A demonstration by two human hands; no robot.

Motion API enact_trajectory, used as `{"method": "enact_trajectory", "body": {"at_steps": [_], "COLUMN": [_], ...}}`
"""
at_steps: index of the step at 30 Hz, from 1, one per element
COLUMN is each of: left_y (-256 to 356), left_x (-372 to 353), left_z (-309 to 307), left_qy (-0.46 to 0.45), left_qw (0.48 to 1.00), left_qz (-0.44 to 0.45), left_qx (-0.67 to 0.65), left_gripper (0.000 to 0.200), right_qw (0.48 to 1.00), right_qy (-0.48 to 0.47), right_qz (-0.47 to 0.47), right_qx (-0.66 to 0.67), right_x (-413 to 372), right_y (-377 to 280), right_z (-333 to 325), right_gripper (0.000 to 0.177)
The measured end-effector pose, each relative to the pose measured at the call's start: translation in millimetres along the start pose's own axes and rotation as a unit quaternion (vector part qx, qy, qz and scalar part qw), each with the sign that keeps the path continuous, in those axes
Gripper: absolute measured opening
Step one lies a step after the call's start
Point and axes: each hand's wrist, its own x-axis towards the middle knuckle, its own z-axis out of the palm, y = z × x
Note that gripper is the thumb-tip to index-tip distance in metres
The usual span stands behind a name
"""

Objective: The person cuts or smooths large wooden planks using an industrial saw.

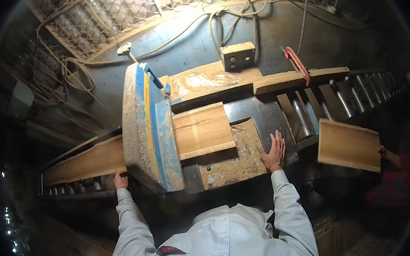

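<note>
A long wooden board [202,130] lies through the sawdust-coated blue machine head [154,129], and its other stretch [92,157] comes out on the left. My left hand [121,180] is at the near edge of that left stretch, fingers mostly curled against the wood. Palm down, my right hand [274,151] rests on the machine table beside a sawdust-covered plate [240,164], fingers spread and holding nothing. The board's right end is a short way left of it.
At right another person's hand [382,150] holds a second wooden board [349,145] near the roller conveyor [346,103]. A red clamp [296,65] grips a wooden fence [298,81]. Behind stand a switch box [238,57] and loose cables [81,77]. More rollers [80,188] lie at left.
</note>
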Motion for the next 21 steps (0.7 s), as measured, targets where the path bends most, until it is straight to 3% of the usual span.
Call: {"method": "enact_trajectory", "body": {"at_steps": [4,5,7,10,13,21], "left_y": [3.2,-1.7,-17.4,-23.3,-32.1,-71.4], "left_x": [-22.0,-20.8,-17.7,-48.9,-62.0,-76.5], "left_z": [13.0,11.1,5.4,10.9,24.6,40.2], "left_qy": [0.016,-0.032,-0.111,-0.137,-0.196,-0.233], "left_qw": [0.999,0.987,0.915,0.719,0.648,0.740], "left_qz": [0.020,0.105,0.261,0.465,0.494,0.385], "left_qx": [0.023,0.114,0.288,0.498,0.546,0.501], "left_gripper": [0.029,0.028,0.025,0.022,0.026,0.027], "right_qw": [1.000,1.000,1.000,0.999,0.999,0.997], "right_qy": [0.004,0.005,0.011,0.021,0.023,0.059], "right_qz": [0.007,0.007,0.004,0.000,0.010,0.037], "right_qx": [-0.014,-0.017,-0.024,-0.029,-0.021,0.017], "right_x": [2.6,3.1,7.3,13.3,16.1,19.6], "right_y": [-4.5,-5.0,-5.2,-1.3,-3.0,1.1], "right_z": [-4.4,-4.6,-2.8,5.5,7.5,23.3], "right_gripper": [0.089,0.090,0.091,0.093,0.092,0.086]}}
